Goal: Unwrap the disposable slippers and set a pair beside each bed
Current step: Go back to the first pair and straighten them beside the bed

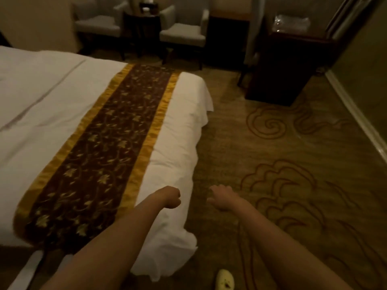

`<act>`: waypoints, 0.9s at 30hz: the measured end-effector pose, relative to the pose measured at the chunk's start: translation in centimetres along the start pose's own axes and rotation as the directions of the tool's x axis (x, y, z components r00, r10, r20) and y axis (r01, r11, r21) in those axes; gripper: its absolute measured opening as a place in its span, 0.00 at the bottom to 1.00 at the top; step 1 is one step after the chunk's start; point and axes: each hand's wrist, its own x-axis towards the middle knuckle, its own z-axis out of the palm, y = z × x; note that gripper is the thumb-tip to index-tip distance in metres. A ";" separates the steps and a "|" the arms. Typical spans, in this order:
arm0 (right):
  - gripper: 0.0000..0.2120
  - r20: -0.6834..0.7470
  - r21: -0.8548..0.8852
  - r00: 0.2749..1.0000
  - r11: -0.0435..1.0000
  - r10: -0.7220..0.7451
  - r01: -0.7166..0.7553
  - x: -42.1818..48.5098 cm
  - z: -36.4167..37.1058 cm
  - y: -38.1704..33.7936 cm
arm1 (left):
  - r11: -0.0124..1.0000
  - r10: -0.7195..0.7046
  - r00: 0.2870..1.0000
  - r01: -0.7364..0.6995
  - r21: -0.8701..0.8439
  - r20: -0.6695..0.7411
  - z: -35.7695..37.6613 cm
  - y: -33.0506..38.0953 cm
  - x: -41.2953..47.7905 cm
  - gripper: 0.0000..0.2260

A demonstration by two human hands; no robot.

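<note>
My left hand (170,198) is curled into a loose fist over the foot edge of the bed (62,97), just past the gold border of the bed runner (100,147), and I can see nothing held in it. My right hand (223,197) hangs beside it over the carpet (282,143), fingers slack and apart, also empty. No slippers are plainly in view near me. The likeliest place for them is the clear plastic bundle (292,23) lying on top of the dark cabinet (287,65) against the far wall, well apart from both hands, though it is too small and dim for me to tell what it wraps. A pale yellow thing (225,279) shows at the bottom edge on the carpet, near the bed's foot corner. It could be a slipper or my own footwear, and I cannot tell which. If the bundle is the slippers, I expect it to be very light, soft and floppy, with a thin film that crackles, slides under the fingers and tears easily. I would pinch the film at a loose corner or seam with one hand, steady the padded middle with the other, and pull it open gently so the thin soles don't crease.
</note>
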 end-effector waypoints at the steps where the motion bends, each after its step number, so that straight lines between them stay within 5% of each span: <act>1: 0.24 -0.018 -0.013 1.000 1.000 0.010 -0.010 0.3 -1.0 2.6 | 1.000 0.021 1.000 -0.021 0.001 0.003 -0.4 2.7 1.5 0.20; 9: 0.24 -0.046 0.011 0.996 0.997 0.076 -0.076 3.4 -8.5 18.2 | 0.988 0.094 0.993 -0.102 0.114 0.069 -4.4 18.7 11.0 0.20; 18: 0.26 0.012 0.083 0.994 0.990 0.112 -0.113 14.6 -14.8 27.1 | 0.962 0.110 0.994 -0.109 0.252 0.010 -11.3 26.0 24.0 0.18; 27: 0.23 0.061 0.073 0.988 0.986 0.144 -0.149 31.9 -28.8 34.7 | 0.953 0.132 0.991 -0.137 0.271 0.039 -25.6 31.0 40.8 0.19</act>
